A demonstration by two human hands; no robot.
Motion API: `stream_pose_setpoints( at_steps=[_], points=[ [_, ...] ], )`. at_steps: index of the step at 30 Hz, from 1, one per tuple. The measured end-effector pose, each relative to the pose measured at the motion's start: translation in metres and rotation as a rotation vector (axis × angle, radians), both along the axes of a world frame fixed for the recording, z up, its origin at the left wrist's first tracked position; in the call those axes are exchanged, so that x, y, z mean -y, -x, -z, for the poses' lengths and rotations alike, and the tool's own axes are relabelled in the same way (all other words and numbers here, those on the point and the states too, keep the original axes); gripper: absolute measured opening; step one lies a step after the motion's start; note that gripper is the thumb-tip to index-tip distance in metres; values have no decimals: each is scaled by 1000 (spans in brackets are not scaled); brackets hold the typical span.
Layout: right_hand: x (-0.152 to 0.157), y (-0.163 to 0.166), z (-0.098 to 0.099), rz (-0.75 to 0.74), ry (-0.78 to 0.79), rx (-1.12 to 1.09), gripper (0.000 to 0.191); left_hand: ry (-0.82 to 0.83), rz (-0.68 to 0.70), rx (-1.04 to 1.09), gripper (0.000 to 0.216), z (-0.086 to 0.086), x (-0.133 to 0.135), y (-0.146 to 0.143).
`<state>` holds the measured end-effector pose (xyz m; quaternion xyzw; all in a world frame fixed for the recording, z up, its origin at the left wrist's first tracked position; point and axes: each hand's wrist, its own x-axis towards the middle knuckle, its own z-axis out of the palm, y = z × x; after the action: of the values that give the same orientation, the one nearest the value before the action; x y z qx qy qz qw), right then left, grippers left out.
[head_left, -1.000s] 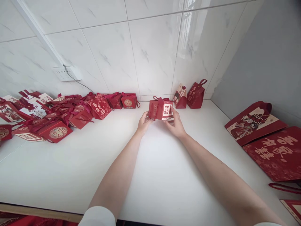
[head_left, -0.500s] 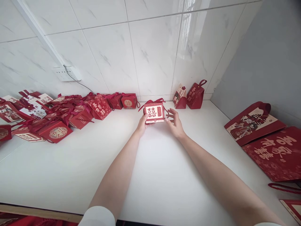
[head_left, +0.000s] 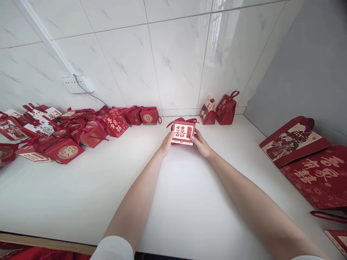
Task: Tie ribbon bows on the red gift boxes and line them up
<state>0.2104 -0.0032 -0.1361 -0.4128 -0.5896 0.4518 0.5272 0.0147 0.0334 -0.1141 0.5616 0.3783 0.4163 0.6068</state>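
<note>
A small red gift box (head_left: 183, 131) with a cream panel, a red double-happiness character and a red ribbon on top sits at the far middle of the white table (head_left: 173, 195). My left hand (head_left: 166, 143) grips its left side. My right hand (head_left: 199, 143) grips its right side with fingers closed on the box. The cream panel faces me.
A heap of red gift boxes (head_left: 65, 130) lines the wall at the left. Two red pouch-shaped boxes (head_left: 220, 110) stand at the back right by the tiled wall. Large red paper bags (head_left: 306, 159) lie flat on the right. A wall socket (head_left: 77, 85) with a cable hangs above the heap.
The box turned from showing its corner to showing its cream front face. It shifted slightly right, and my right hand closed back onto its side.
</note>
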Motion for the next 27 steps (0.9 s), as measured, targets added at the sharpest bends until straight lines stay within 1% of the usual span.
stream_pose_setpoints(
  at_steps=[6,13,18,22,25,27],
  points=[
    [-2,-1,1,-23,18,-47,77,1,21,12,62,-3,2,-1],
    [-2,-1,1,-14,7,-37,75,3,35,-13,62,-6,4,-1],
    [-2,-1,2,11,13,-37,75,9,32,-16,67,-2,2,1],
    [-6,-4,-2,4,91,-130,69,-42,100,4,77,0,-1,4],
    [-10,-7,-3,-59,148,-178,70,-100,108,-18,74,-2,0,5],
    [-12,-8,0,-13,157,-152,73,-113,96,-60,77,-4,2,4]
  ],
)
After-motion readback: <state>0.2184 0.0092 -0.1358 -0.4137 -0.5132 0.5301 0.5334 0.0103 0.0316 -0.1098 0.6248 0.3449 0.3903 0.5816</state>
